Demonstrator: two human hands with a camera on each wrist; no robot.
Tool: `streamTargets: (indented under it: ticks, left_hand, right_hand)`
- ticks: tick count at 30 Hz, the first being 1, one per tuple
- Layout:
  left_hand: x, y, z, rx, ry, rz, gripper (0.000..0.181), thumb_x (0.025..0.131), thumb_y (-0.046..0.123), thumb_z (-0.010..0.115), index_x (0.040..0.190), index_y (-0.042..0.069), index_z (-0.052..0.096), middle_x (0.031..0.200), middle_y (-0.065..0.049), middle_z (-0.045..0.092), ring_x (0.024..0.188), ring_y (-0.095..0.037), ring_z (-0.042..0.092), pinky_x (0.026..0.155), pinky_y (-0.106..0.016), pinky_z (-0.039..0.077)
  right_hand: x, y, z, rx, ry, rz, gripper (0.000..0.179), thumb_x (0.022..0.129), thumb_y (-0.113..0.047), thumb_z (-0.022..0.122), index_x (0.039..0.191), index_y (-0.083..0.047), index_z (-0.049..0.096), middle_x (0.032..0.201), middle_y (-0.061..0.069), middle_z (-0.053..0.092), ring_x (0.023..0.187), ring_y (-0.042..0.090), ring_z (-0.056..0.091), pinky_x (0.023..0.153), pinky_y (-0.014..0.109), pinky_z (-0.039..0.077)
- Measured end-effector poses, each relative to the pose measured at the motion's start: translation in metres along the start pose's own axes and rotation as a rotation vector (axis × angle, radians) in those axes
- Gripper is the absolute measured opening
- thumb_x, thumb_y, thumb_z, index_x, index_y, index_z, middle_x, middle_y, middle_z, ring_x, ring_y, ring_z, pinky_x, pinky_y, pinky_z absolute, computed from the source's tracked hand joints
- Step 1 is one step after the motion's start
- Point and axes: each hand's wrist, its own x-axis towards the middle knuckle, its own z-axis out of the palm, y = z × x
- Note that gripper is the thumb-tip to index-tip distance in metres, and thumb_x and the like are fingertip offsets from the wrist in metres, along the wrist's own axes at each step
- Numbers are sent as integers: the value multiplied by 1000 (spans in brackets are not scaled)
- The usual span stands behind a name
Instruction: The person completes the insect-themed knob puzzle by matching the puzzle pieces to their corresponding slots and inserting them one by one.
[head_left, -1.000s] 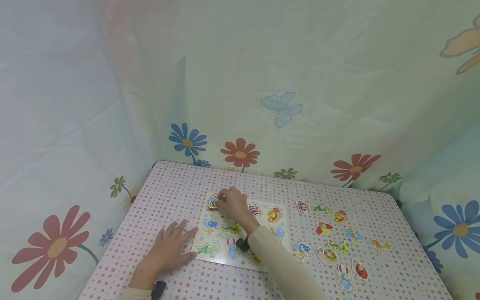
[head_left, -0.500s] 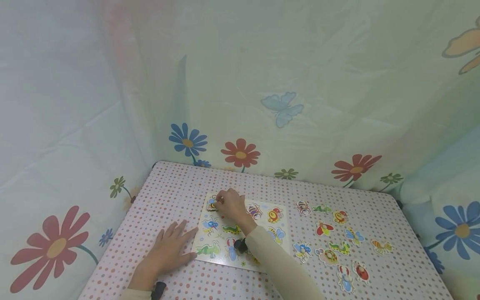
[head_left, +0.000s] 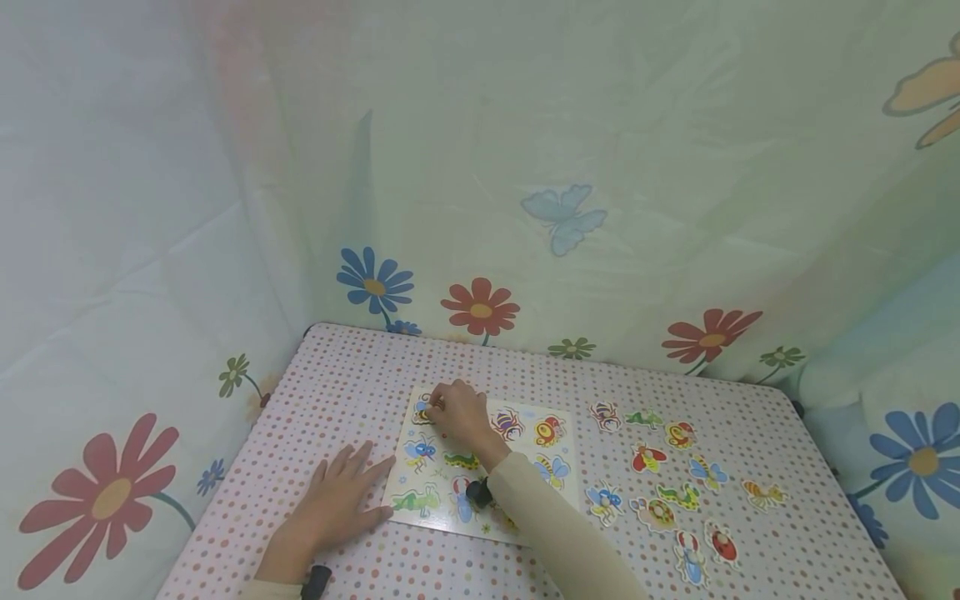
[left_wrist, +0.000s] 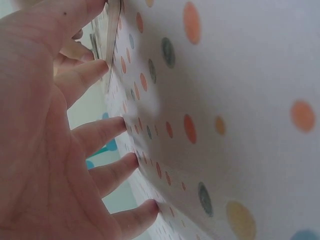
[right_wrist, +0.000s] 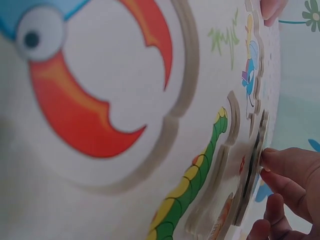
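Thumb and finger of my right hand (head_left: 459, 414) pinch a bee puzzle piece (head_left: 422, 412) over the far left corner of the puzzle board (head_left: 438, 519). The right wrist view shows the thin piece (right_wrist: 253, 175) edge-on, at its cut-out among shaped recesses with printed insects, including a green caterpillar (right_wrist: 192, 182). My left hand (head_left: 341, 497) lies on the table with fingers spread. Its thumb and index fingertip sit right at the board's left edge; in the left wrist view that board edge (left_wrist: 114, 35) runs beside the fingers. The right forearm hides part of the board.
Loose insect pieces lie to the right of the board, among them a spider (head_left: 605, 416), a red ladybug (head_left: 722, 543) and a blue-bodied stag beetle (head_left: 690, 558). The dotted tablecloth (head_left: 352, 358) ends against a flowered curtain (head_left: 450, 192) behind.
My right hand, with the bee piece, has shifted slightly left and nearer at the same corner of the board. The left hand stays in place.
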Motion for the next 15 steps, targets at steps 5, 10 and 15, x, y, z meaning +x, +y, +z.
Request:
streamTargets:
  ticks: [5,10,15]
  left_hand:
    - [-1,0,-1,-5,-1,5,71,89,53,69,151,27,48,161,-14,30,146,-44,22,112,-71,15]
    - [-2,1,-2,4,-1,5,71,89,55,68,150,27,48,161,-14,30,146,-44,22,112,-71,16]
    - [-2,1,-2,6,1,5,70,88,54,69,150,27,48,161,-14,30,146,-44,22,112,-71,16]
  right_hand:
    - [0,-1,1,-18,7,-4,12,92,-29,73,97,-18,74,85,-6,53,79,15,48,78,40,38]
    - [1,-1,1,-28,7,-3,12,92,-29,72,97,-18,74,83,-7,52,78,14,47,75,38,37]
    - [1,-2,0,-38,2,-3,12,91,-29,73,97,-18,74,83,-6,52,78,15,47,76,39,37]
